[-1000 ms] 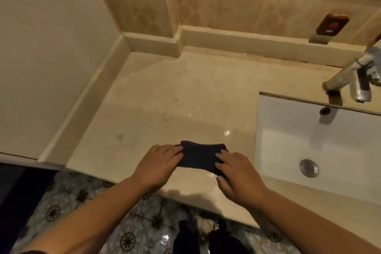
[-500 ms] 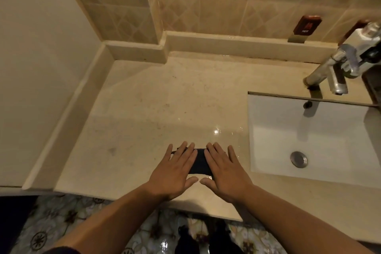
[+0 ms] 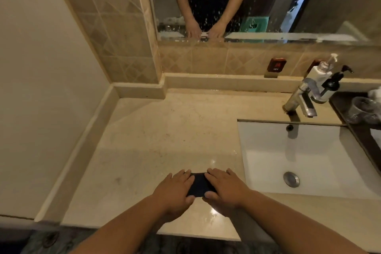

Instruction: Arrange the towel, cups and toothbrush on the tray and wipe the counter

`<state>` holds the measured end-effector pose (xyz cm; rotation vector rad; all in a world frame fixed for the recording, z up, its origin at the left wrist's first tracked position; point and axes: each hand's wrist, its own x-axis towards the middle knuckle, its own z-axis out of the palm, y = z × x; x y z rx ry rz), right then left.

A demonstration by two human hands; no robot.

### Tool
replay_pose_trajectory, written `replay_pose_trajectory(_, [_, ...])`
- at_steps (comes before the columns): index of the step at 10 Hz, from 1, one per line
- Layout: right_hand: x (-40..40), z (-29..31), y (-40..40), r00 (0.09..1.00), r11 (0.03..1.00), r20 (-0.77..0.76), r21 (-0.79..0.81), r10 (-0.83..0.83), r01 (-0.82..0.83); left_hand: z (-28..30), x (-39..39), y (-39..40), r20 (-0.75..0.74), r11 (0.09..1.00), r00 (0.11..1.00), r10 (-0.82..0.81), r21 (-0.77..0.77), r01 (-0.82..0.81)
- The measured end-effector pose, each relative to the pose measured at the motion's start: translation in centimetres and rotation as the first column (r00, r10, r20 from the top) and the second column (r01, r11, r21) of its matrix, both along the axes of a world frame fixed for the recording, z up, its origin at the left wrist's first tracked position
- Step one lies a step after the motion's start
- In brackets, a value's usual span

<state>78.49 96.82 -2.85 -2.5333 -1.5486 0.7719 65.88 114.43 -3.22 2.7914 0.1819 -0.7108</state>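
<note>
Left hand (image 3: 175, 190) flat, palm down, fingers spread and extended, pressing on the left part of a small dark folded cloth (image 3: 199, 185); right hand (image 3: 224, 186) likewise flat and spread, pressing on the right part; neither curled round it, thumbs just touching its near edge; only a narrow dark strip showing between the two. Cloth lying on the beige stone surface (image 3: 165, 142), near the front edge, just left of the white sink (image 3: 299, 161); wet sheen beside the cloth and under the right wrist, faint specks and a smudge farther left and back. Judged to be the wiping step, barely begun or mid-way; most of the stretch toward the wall looking not yet wiped dry. Beyond the sink, faucet (image 3: 301, 99) and two pump bottles (image 3: 323, 74); at the far right edge a dark tray (image 3: 362, 130) with what seem to be clear cups (image 3: 360, 109) on it, so arranging apparently at least partly done; toothbrush not to be made out; tray mostly cut off, completeness impossible to tell.
</note>
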Motion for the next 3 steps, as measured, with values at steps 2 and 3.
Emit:
replay_pose_trajectory(2, [4.1,6.3,5.2,0.998,0.974,-0.028,-0.220,-0.057,0.050,7.0,5.2,2.9,-0.116,0.994,0.988,0.106,-0.030,-0.110])
replay_pose_trajectory(3, [5.4,8.3,6.6,0.955,0.976,0.245,-0.095,-0.168,0.196,8.9,6.6,4.0,0.159,0.970,0.964,0.214,0.084,-0.230])
